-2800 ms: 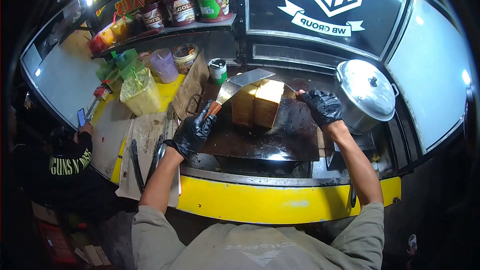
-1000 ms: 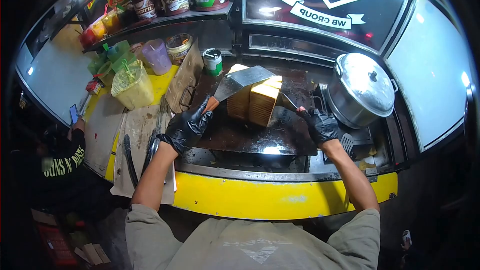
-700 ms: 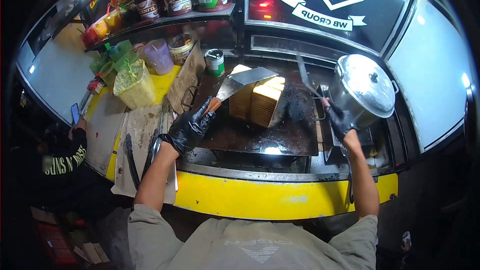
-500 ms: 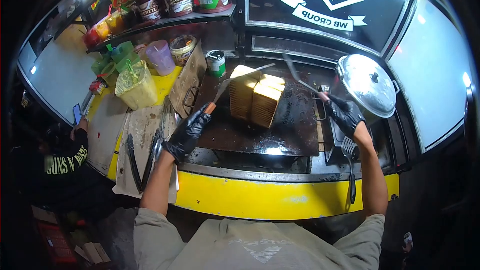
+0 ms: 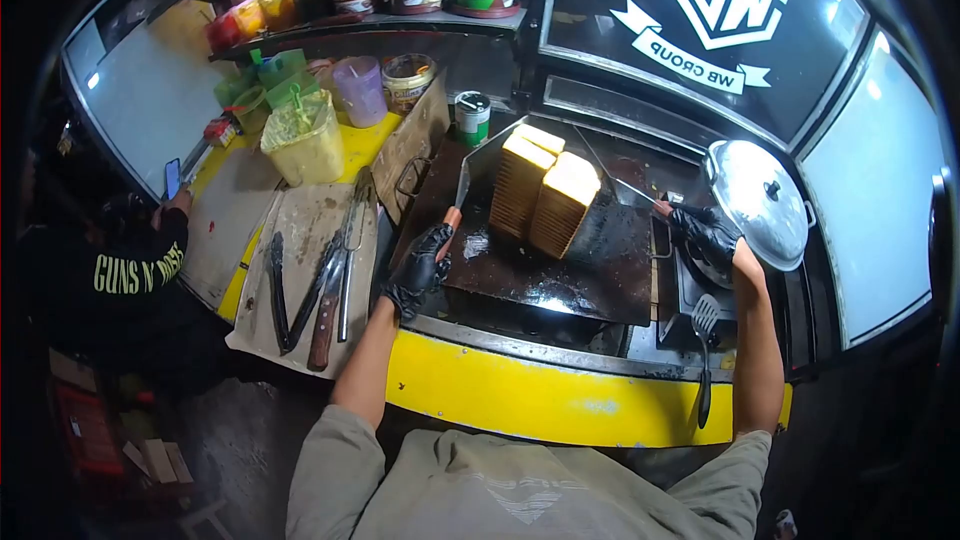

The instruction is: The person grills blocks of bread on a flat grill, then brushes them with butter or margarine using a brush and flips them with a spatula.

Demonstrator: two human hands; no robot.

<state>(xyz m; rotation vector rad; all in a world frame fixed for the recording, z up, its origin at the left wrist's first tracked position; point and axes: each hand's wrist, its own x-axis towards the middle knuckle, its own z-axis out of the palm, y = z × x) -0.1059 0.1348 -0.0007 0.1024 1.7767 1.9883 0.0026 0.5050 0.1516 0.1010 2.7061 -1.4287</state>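
Note:
Two tall stacks of sliced bread (image 5: 545, 190) stand side by side on a dark flat griddle (image 5: 600, 285), their tops pale yellow. My left hand (image 5: 422, 270), in a black glove, is closed round the wooden handle of a metal spatula (image 5: 463, 183), whose blade rises left of the stacks. My right hand (image 5: 704, 232), also black-gloved, grips a second metal spatula (image 5: 632, 192) by its handle. That tool reaches up and left behind the right stack. Both hands are off the bread, one on each side.
A lidded silver pot (image 5: 757, 202) stands at right, above a slotted turner (image 5: 705, 325). Tongs (image 5: 278, 290) lie on cardboard at left, near a yellow tub (image 5: 302, 140). A green can (image 5: 472, 118) sits behind the griddle. At far left, a person (image 5: 130, 260) holds a phone (image 5: 173, 177).
The view has shifted, so the scene sits further right. The left spatula has swung from leaning over the stacks to upright beside them. The right spatula has come closer behind the right stack.

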